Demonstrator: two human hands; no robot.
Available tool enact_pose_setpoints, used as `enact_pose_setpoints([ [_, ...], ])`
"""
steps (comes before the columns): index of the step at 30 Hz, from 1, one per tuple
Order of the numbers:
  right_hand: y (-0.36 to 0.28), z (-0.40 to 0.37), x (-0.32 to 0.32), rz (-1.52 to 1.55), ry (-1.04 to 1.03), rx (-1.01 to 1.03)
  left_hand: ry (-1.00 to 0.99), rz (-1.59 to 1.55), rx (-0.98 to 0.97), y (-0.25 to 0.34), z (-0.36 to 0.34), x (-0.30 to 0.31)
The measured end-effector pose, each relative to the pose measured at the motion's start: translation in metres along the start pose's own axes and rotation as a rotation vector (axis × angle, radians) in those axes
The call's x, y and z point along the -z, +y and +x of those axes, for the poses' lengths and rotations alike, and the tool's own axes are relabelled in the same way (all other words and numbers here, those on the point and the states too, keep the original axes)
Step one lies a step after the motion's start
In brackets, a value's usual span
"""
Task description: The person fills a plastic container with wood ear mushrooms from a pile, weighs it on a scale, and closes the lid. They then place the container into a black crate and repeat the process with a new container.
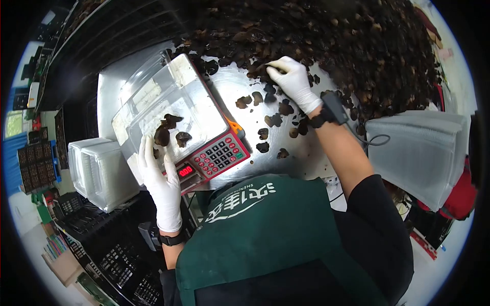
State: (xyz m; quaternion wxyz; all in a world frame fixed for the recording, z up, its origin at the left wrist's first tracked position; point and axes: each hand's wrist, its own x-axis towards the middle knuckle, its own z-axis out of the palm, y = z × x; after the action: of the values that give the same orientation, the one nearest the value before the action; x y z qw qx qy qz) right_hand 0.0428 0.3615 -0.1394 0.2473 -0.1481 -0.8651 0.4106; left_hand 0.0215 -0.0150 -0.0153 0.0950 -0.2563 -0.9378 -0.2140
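My left hand (162, 186), in a white glove, has its fingers stretched out and apart at the near edge of a clear plastic tray (133, 102) on the digital scale (199, 137). Several dark wood ear mushroom pieces (162, 135) are in the tray by those fingertips. The red display (186, 171) seems to read 0.0. My right hand (292, 84), gloved too, is closed in a pinch at the near edge of a big heap of wood ear mushrooms (326, 30). A dark piece shows at its fingertips, partly hidden.
Loose mushroom pieces (273, 120) are scattered over the metal table (229, 84). Stacked clear trays stand at the left (99, 173) and right (416, 153). Black crates (120, 265) are below left. A cable (375, 140) hangs from the device on my right wrist.
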Motion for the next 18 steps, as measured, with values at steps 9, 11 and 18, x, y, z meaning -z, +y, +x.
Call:
enact_pose_setpoints([
  [9, -0.044, 0.031, 0.018, 1.26, -0.35, -0.753, 0.008, -0.004, 0.011, -0.002, -0.002, 0.001],
  [11, -0.069, 0.033, 0.011, 1.339, -0.425, -0.729, 0.009, -0.016, 0.041, -0.001, -0.001, 0.002],
  [18, -0.194, 0.036, -0.04, 0.906, -0.64, -0.256, 0.059, -0.141, 0.052, 0.0, 0.006, 0.01],
])
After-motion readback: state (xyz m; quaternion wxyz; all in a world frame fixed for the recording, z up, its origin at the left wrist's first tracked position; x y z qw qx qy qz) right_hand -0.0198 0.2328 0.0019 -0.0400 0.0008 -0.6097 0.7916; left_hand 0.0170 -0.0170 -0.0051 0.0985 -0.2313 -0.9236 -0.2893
